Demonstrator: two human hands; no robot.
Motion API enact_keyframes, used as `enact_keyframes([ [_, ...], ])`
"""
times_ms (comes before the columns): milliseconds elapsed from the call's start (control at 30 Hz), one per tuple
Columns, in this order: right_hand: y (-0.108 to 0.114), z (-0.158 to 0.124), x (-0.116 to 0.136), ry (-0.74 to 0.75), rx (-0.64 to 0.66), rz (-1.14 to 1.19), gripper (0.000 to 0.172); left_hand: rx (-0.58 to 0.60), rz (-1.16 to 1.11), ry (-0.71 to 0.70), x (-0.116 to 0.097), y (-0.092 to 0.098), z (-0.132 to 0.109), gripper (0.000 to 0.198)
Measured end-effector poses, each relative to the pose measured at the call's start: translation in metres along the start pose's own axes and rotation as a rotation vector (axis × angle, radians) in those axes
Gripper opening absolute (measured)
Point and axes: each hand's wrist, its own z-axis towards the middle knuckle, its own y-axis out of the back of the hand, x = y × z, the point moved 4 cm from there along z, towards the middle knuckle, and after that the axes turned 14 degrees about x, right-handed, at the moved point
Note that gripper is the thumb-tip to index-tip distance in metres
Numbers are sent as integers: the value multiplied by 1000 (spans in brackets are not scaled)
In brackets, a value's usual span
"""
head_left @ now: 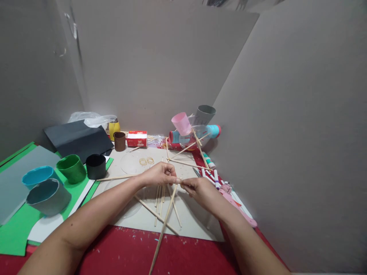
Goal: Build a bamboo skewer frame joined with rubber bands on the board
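Over the middle of the pale board, my left hand (161, 175) is closed in a pinch at the upper end of thin wooden sticks (163, 235). Fingertips of my right hand (199, 191) pinch at that same end, almost touching the left ones. A small yellowish bit shows between them, too small to name for sure. One long stick slants from the fingers down past the board's front edge. Several loose wooden sticks (157, 206) lie under the hands. Just behind the left hand are rubber bands (146, 161). A joined stick frame (186, 163) stands beyond the hands.
Paper cups in green (71, 169), black (96, 166), blue and grey stand at left on green sheets (14, 236). A red box (137, 138) and brown cup (119, 141) are at the back. Markers (216, 178) line the right edge beside the grey wall (301, 133).
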Motion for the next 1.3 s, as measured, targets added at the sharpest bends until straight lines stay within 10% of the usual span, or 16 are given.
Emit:
enact_keyframes([
  [400, 15, -10, 11, 36, -298, -297, 20, 33, -55, -37, -9, 0, -3, 47],
  [867, -8, 11, -2, -64, 6, 633, 21, 118, -22, -23, -7, -3, -4, 44],
  [1300, 0, 15, -15, -15, -180, 1292, 35, 56, -138, -19, -12, 5, -6, 45],
])
